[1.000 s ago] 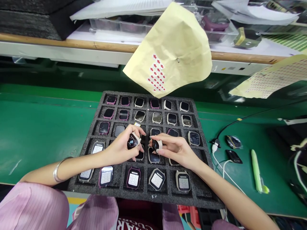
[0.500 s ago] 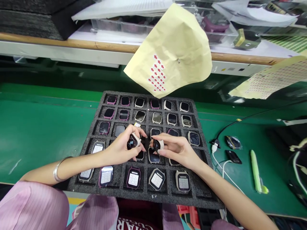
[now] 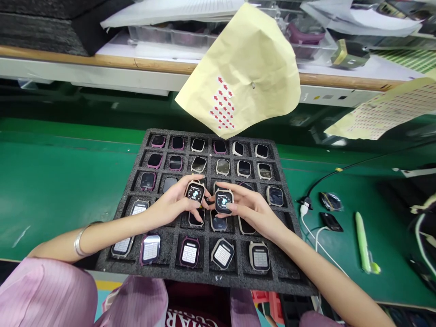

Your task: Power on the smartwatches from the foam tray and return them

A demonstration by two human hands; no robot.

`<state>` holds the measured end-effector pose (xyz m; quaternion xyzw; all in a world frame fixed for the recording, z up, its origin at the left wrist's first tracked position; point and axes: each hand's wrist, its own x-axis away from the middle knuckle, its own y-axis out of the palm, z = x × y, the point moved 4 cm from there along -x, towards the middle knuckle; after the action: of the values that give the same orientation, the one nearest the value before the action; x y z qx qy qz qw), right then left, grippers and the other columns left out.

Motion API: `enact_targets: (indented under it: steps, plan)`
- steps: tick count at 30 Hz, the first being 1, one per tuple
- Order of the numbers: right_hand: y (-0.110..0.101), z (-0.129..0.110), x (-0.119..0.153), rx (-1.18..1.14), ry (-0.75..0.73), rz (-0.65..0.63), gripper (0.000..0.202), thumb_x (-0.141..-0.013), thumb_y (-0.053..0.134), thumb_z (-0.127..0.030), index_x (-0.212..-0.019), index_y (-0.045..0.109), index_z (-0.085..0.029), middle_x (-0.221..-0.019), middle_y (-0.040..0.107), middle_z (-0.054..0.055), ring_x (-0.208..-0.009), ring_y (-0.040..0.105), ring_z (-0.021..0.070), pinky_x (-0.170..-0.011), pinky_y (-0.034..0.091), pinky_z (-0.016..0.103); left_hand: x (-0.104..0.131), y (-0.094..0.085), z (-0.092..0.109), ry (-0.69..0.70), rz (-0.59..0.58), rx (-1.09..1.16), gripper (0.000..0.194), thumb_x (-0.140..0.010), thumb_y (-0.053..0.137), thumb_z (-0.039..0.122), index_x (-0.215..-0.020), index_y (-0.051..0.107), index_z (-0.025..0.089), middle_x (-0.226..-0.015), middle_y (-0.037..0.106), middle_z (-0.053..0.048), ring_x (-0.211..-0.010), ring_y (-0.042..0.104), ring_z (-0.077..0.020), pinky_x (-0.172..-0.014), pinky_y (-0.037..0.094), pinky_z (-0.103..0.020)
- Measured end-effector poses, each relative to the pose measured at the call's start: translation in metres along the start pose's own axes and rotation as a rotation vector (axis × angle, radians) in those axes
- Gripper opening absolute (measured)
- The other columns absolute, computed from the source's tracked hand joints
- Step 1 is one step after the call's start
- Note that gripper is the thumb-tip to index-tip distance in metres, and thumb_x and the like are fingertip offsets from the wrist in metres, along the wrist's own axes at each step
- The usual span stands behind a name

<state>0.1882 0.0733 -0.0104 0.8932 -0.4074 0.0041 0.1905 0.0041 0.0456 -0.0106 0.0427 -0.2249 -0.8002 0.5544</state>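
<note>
A black foam tray [image 3: 288,217] with a grid of pockets lies on the green bench and holds several smartwatch bodies, some pink-rimmed, some beige. My left hand [image 3: 173,204] holds a beige watch body [image 3: 195,191] with its lit screen facing up. Right beside it, my right hand [image 3: 250,209] holds a second beige watch body [image 3: 224,201], also lit and face up, thumb on its lower edge. Both hands hover over the tray's middle rows. Watches in the front row [image 3: 189,252] show white screens.
A yellow sticker sheet with red arrows [image 3: 243,72] hangs above the tray's far edge. To the right lie a white cable [image 3: 315,234], two small dark parts [image 3: 331,221] and a green pen [image 3: 363,243]. A cluttered shelf runs along the back.
Both hands turned their watch bodies from edge-on to face up, so the lit screens now show. The hands also rose slightly toward the tray's far side.
</note>
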Motion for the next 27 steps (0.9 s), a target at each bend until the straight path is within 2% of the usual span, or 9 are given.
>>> enact_targets:
  steps: [3, 5, 12, 19, 23, 27]
  plan:
    - [-0.0005, 0.0002, 0.0007, -0.002, -0.003, 0.04, 0.044, -0.085, 0.067, -0.018, -0.128, 0.058, -0.022, -0.11, 0.069, 0.008, -0.1, 0.066, 0.0224, -0.083, 0.06, 0.043, -0.0009, -0.0001, -0.003, -0.072, -0.022, 0.109, 0.051, -0.075, 0.054, 0.008, -0.124, 0.047, 0.02, -0.108, 0.063, -0.009, -0.098, 0.065, -0.0239, -0.08, 0.059, -0.041]
    - [-0.0005, 0.0002, 0.0009, 0.004, -0.003, 0.062, 0.044, -0.084, 0.067, -0.018, -0.126, 0.059, -0.023, -0.109, 0.069, 0.007, -0.097, 0.066, 0.0218, -0.081, 0.061, 0.043, -0.0011, 0.0002, -0.0042, -0.076, -0.024, 0.139, 0.052, -0.073, 0.052, 0.006, -0.124, 0.049, 0.021, -0.109, 0.064, -0.009, -0.101, 0.064, -0.0249, -0.086, 0.057, -0.045]
    - [-0.0002, 0.0001, 0.001, 0.031, -0.005, 0.076, 0.044, -0.083, 0.067, -0.017, -0.126, 0.06, -0.023, -0.103, 0.07, 0.005, -0.091, 0.068, 0.0207, -0.075, 0.063, 0.04, -0.0003, 0.002, -0.007, -0.025, -0.05, 0.088, 0.058, -0.077, 0.049, 0.006, -0.131, 0.041, 0.026, -0.11, 0.061, -0.008, -0.097, 0.065, -0.0231, -0.084, 0.058, -0.046]
    - [0.0, 0.0008, 0.0012, 0.014, 0.003, 0.086, 0.042, -0.082, 0.069, -0.018, -0.123, 0.062, -0.023, -0.102, 0.071, 0.005, -0.091, 0.068, 0.0207, -0.074, 0.064, 0.039, -0.0003, 0.0016, -0.0079, 0.014, -0.102, 0.044, 0.047, -0.079, 0.047, 0.005, -0.123, 0.046, 0.023, -0.112, 0.059, -0.008, -0.101, 0.063, -0.0221, -0.084, 0.059, -0.04]
    - [0.001, 0.001, 0.0005, 0.039, 0.019, 0.126, 0.041, -0.081, 0.071, -0.02, -0.122, 0.063, -0.023, -0.103, 0.071, 0.005, -0.09, 0.068, 0.0212, -0.072, 0.064, 0.038, 0.0005, 0.0024, -0.0087, 0.019, -0.129, 0.03, 0.046, -0.082, 0.045, 0.005, -0.125, 0.043, 0.023, -0.11, 0.06, -0.008, -0.101, 0.064, -0.0221, -0.085, 0.058, -0.042]
    - [0.0007, 0.0013, 0.0002, 0.068, 0.019, 0.145, 0.038, -0.08, 0.073, -0.02, -0.118, 0.066, -0.024, -0.096, 0.072, 0.004, -0.082, 0.069, 0.0187, -0.067, 0.064, 0.032, 0.0018, 0.0053, -0.0074, 0.037, -0.151, 0.006, 0.041, -0.087, 0.048, 0.009, -0.125, 0.043, 0.022, -0.109, 0.061, -0.008, -0.104, 0.063, -0.0239, -0.086, 0.058, -0.044]
